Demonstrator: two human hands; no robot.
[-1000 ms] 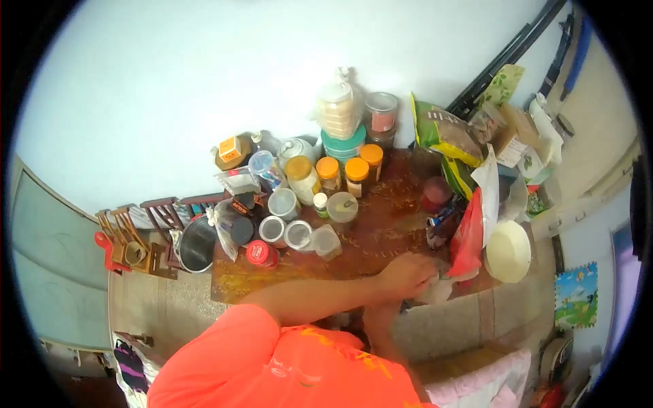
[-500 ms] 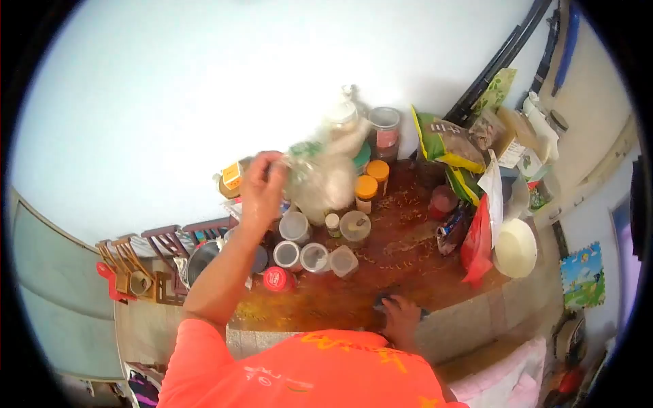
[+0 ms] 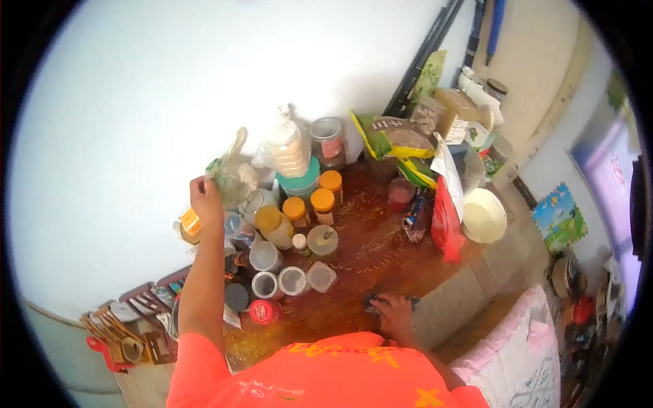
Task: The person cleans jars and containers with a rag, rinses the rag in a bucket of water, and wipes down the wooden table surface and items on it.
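Upper left, the nearer left hand (image 3: 207,198) pinches a clear bag (image 3: 233,182) slanting up rightward; lower centre, the right hand (image 3: 395,315) covers dark cloth (image 3: 369,303), grip unclear.

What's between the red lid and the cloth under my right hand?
In the head view, only tabletop shows between the red lid and the cloth.

I wear a bright coral-orange shirt (image 3: 320,384) with short sleeves (image 3: 195,367), yellow-orange lettering (image 3: 386,358) and a small white print (image 3: 257,392), my left hand (image 3: 207,199) and right hand (image 3: 394,314) bare.
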